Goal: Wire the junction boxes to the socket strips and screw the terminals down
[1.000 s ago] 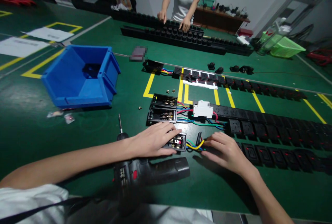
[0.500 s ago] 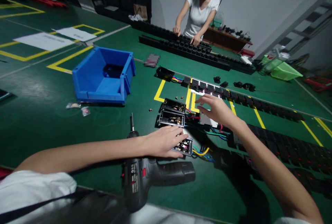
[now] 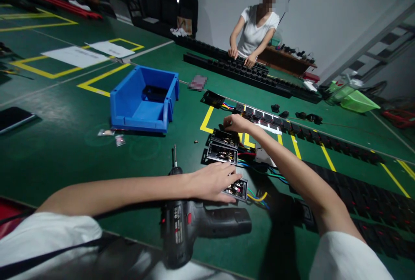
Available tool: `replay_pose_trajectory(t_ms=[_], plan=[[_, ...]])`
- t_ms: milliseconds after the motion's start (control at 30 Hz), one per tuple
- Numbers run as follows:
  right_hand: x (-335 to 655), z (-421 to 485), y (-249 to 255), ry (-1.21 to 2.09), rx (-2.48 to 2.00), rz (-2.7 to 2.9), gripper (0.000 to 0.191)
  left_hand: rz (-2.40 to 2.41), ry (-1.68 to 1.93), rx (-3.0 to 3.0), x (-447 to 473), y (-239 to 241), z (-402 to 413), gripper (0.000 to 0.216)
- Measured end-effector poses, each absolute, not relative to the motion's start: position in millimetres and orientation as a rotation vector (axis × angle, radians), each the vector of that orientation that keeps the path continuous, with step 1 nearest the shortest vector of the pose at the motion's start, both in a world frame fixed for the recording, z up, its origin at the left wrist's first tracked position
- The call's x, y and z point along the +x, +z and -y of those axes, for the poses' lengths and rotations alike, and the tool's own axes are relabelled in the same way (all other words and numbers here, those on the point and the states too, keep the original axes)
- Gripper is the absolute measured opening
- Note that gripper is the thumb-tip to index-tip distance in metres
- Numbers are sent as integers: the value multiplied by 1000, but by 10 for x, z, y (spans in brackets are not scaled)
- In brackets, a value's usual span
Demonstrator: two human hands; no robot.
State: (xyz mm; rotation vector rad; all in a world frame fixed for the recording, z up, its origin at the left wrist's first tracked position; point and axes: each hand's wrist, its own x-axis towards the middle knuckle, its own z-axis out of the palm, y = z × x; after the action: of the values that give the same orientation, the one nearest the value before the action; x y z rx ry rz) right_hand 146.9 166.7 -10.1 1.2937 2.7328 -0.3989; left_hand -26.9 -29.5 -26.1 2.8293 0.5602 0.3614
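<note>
My left hand (image 3: 214, 180) lies over the nearest open black plastic housing (image 3: 240, 188), its fingers and thumb around the sides. Brass terminals and coloured wires show at that housing's right end. My right hand (image 3: 236, 122) reaches down to the table behind the farthest housing (image 3: 223, 138), fingertips bent together; whatever they pinch is hidden. Between the hands sits a middle housing (image 3: 222, 153) with brass parts inside. A small brass screw (image 3: 196, 142) lies left of the housings. In front of my left forearm is a cordless screwdriver (image 3: 181, 228), its bit pointing away from me.
A blue bin (image 3: 139, 124) with a dark object inside stands at left. Small plastic packets (image 3: 119, 140) and a phone (image 3: 16, 119) lie nearby. Long black socket strips (image 3: 337, 146) run off to the right. Across the table, a co-worker (image 3: 256, 33) handles long black strips (image 3: 233, 70).
My right hand has moved left and down from above the wires to the table behind the far housing, where two small screws lay. My left hand stays on the near housing. The view has shifted slightly.
</note>
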Motion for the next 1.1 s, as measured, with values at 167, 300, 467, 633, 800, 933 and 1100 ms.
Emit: replay_pose_trajectory(t_ms=[167,300,467,633,800,933,1100], plan=[[1453,-1667,-28,-398,1299,-2790,14,-560,367,2826,-270,-267,298,61],[1329,-1516,205,-415,1271,-2910,19,-559,376,2819,-267,-268,298,60],[850,-996,335,-432,839,-3047,16,-598,329,2826,-255,-243,305,59],[412,-614,102,-323,491,-3041,13,-595,338,2853,-262,-251,314,59],[240,-574,-6,-191,455,-3041,16,-623,331,2866,-277,-247,327,61],[378,-522,224,-177,520,-3135,11,-644,319,2847,-280,-198,334,59],[937,-264,519,-405,745,-3300,8,-623,331,2797,-278,-208,339,52]])
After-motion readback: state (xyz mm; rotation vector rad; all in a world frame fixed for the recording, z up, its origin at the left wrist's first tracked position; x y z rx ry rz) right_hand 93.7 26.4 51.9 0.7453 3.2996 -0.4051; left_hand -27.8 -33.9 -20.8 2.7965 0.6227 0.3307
